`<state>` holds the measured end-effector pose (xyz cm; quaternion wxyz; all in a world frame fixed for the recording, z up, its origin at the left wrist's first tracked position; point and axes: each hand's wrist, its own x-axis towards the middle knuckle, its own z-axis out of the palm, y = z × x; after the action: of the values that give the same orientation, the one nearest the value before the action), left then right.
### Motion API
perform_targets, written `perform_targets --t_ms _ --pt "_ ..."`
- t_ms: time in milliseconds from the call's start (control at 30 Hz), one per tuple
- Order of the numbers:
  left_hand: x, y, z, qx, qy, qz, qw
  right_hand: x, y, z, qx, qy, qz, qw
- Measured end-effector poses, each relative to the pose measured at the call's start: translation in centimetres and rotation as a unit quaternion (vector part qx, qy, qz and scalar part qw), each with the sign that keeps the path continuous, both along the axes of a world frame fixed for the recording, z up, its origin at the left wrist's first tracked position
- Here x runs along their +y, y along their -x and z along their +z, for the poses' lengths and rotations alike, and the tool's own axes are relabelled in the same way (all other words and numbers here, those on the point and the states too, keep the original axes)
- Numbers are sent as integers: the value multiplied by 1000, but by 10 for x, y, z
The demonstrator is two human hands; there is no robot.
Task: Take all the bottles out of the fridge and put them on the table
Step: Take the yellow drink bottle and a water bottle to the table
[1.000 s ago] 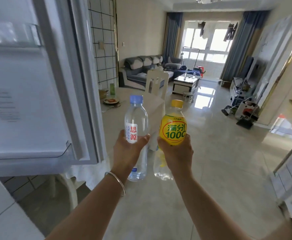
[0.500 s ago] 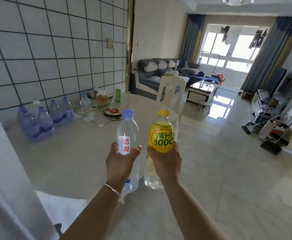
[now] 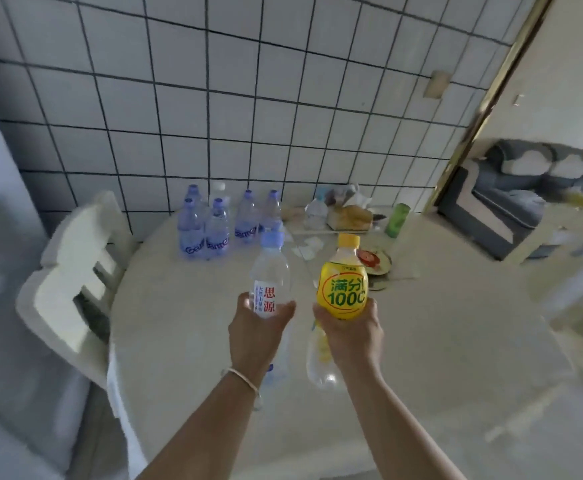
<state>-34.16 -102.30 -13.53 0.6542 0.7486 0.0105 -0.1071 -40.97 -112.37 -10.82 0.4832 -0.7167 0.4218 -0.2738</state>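
Bottles: the left hand [image 3: 253, 336] grips a clear water bottle [image 3: 271, 292] and the right hand [image 3: 350, 336] grips a yellow drink bottle [image 3: 342, 289], both upright in the air above the round table [image 3: 439, 341]. A cluster of blue-capped bottles [image 3: 220, 225] stands at the table's far edge by the tiled wall [image 3: 248, 98].

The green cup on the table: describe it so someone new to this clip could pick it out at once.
Start at the round table against the tiled wall and look to its far right edge, near the gold door frame. The green cup stands upright there, just right of the tissue box. It is the only green thing; the water bottles clustered further left have blue caps.
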Motion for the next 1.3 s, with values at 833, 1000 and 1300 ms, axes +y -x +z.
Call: perform_targets --t_ms 833,1000,1300 --pt "-159 -329 -118 -44 -70 114 990 -166 -369 -131 69 -78 166 981" --pt "-173 -357 -137 -45 -50 112 991 -175 -398 -153 60 -77 166 981" --pt "-174 -371 -159 -41 -51 116 991 -177 -406 -168 59 -72 151 984"
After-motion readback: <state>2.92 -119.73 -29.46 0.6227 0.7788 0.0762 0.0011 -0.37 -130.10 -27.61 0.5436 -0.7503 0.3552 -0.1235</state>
